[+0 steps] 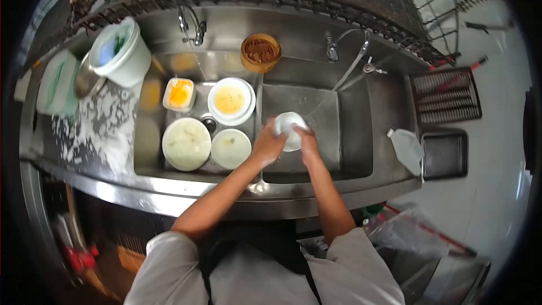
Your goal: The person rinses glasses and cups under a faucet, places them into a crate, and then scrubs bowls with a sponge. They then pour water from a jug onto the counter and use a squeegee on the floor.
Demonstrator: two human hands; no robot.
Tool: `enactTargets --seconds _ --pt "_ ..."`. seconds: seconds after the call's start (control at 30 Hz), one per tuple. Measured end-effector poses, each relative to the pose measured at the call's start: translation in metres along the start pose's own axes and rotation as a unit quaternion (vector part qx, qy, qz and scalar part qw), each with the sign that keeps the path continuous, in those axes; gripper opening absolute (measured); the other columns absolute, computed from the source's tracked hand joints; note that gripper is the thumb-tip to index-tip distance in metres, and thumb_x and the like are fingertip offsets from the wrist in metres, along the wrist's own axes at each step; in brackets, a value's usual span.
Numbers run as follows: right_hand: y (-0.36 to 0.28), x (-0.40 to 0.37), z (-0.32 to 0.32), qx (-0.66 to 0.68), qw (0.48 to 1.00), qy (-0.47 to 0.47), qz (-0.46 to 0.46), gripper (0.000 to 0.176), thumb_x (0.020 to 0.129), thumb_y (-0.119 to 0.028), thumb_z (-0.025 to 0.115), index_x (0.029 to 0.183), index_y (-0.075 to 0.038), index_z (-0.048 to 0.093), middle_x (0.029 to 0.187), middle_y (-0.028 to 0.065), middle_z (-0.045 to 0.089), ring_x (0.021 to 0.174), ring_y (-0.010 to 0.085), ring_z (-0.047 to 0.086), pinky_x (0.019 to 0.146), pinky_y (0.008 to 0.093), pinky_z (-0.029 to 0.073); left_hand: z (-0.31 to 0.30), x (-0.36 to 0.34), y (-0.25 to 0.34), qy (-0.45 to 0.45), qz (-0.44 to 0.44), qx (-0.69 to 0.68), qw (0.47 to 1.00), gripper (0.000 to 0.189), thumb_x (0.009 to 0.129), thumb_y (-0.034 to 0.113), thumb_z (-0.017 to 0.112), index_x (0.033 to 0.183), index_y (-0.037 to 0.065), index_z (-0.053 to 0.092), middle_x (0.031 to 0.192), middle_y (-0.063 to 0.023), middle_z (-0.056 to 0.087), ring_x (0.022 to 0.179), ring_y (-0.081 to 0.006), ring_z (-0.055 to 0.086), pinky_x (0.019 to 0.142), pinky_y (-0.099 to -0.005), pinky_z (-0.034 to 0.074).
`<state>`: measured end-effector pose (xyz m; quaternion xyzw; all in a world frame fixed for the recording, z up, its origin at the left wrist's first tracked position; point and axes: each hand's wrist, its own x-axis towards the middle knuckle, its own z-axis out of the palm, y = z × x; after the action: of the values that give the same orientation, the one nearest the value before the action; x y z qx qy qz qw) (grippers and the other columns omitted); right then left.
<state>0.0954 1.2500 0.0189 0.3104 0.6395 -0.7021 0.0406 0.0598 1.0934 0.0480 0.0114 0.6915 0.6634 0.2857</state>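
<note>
Over the right basin, near the divider, a white bowl (pixel 290 125) is held between my two hands. My left hand (pixel 269 144) grips its left side, and my right hand (pixel 308 142) is closed on the right side; the fingers are slightly blurred. In the left basin, close to my left hand, stands a white bowl with pale liquid (pixel 231 149). Beside it are a larger bowl of cloudy liquid (pixel 187 144), stacked white dishes with yellowish liquid (pixel 230 100) and a square tub with orange contents (pixel 179 95).
A round bamboo steamer (pixel 261 53) sits on the divider's back end. Two faucets, left (pixel 195 31) and right (pixel 339 48), rise behind the basins. White foam (pixel 96 130) covers the left counter near a white bucket (pixel 127 56). A plastic jug (pixel 406 149) lies at the right edge.
</note>
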Motion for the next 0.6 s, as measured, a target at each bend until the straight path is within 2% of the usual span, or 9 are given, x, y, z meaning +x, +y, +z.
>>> enactTargets --seconds 0.07,0.17,0.23,0.33,0.4,0.47,0.5,0.53,0.6 --pt "0.039 0.046 -0.058 -0.045 0.998 0.030 -0.029 0.045 0.087 -0.027 0.064 0.121 0.002 0.061 0.109 0.0149 0.068 0.103 0.0226 0.063 0.094 0.0346 0.046 0.058 0.055 -0.043 0.004 -0.129 -0.055 0.990 0.048 0.091 0.023 0.052 0.135 0.007 0.045 0.125 -0.0229 0.057 0.100 -0.0387 0.065 0.073 -0.0494 0.059" --pt "0.120 0.106 -0.127 -0.395 0.911 0.116 -0.035 0.047 0.083 -0.024 0.063 0.122 0.001 0.061 0.111 0.0197 0.068 0.104 0.0309 0.065 0.092 0.0376 0.048 0.109 0.105 -0.118 0.010 -0.324 -0.159 0.933 0.042 0.094 0.020 0.047 0.133 0.004 0.049 0.123 -0.0215 0.058 0.101 -0.0371 0.065 0.060 -0.0472 0.062" --pt "0.121 0.099 -0.134 -0.469 0.882 0.039 0.006 0.049 0.078 -0.021 0.061 0.123 -0.001 0.061 0.117 0.0225 0.065 0.108 0.0379 0.063 0.093 0.0420 0.048 0.132 0.125 -0.180 -0.032 -0.368 -0.177 0.912 0.046 0.088 0.020 0.055 0.129 0.002 0.051 0.121 -0.0204 0.060 0.101 -0.0359 0.064 0.064 -0.0445 0.060" --pt "0.159 0.120 -0.148 -0.400 0.872 -0.139 0.245 0.045 0.076 -0.020 0.061 0.117 -0.001 0.065 0.116 0.0215 0.066 0.107 0.0373 0.063 0.095 0.0452 0.046 0.128 0.124 -0.269 -0.118 -0.346 -0.094 0.926 0.066 0.069 0.026 0.082 0.123 -0.002 0.055 0.121 -0.0165 0.060 0.106 -0.0312 0.060 0.081 -0.0390 0.054" --pt "0.222 0.149 -0.163 -0.496 0.792 -0.292 0.202 0.045 0.073 -0.023 0.067 0.113 -0.002 0.066 0.112 0.0206 0.067 0.104 0.0379 0.064 0.098 0.0456 0.045 0.117 0.114 -0.325 -0.179 -0.197 0.075 0.961 0.074 0.062 0.027 0.091 0.121 -0.001 0.056 0.121 -0.0141 0.060 0.107 -0.0286 0.058 0.087 -0.0356 0.050" --pt "0.299 0.185 -0.176 -0.679 0.558 -0.459 -0.131 0.045 0.071 -0.026 0.073 0.108 -0.002 0.068 0.108 0.0198 0.068 0.101 0.0385 0.065 0.101 0.0460 0.044 0.106 0.108 -0.370 -0.227 0.104 0.348 0.903 0.075 0.058 0.027 0.093 0.120 0.003 0.058 0.120 -0.0120 0.060 0.106 -0.0266 0.057 0.088 -0.0326 0.048" --pt "0.290 0.183 -0.166 -0.719 0.457 -0.486 -0.193 0.044 0.070 -0.027 0.074 0.106 -0.002 0.068 0.106 0.0194 0.068 0.100 0.0381 0.065 0.101 0.0461 0.044 0.104 0.108 -0.383 -0.147 0.142 0.266 0.942 0.066 0.066 0.027 0.087 0.121 0.004 0.058 0.122 -0.0113 0.059 0.108 -0.0257 0.057 0.087 -0.0357 0.050" --pt "0.281 0.184 -0.154 -0.721 0.518 -0.430 -0.163 0.042 0.070 -0.026 0.075 0.105 -0.002 0.068 0.105 0.0192 0.068 0.100 0.0378 0.065 0.100 0.0457 0.044 0.104 0.106 -0.397 -0.065 0.178 0.179 0.965 0.056 0.075 0.027 0.080 0.122 0.006 0.058 0.123 -0.0106 0.059 0.111 -0.0248 0.057 0.085 -0.0388 0.052" --pt "0.267 0.187 -0.136 -0.710 0.627 -0.304 -0.102 0.039 0.070 -0.023 0.075 0.103 -0.003 0.068 0.105 0.0191 0.068 0.100 0.0372 0.065 0.098 0.0451 0.046 0.103 0.105 -0.341 -0.032 -0.111 -0.149 0.982 0.052 0.085 0.033 0.071 0.127 0.006 0.056 0.126 -0.0092 0.058 0.114 -0.0226 0.056 0.091 -0.0401 0.050"
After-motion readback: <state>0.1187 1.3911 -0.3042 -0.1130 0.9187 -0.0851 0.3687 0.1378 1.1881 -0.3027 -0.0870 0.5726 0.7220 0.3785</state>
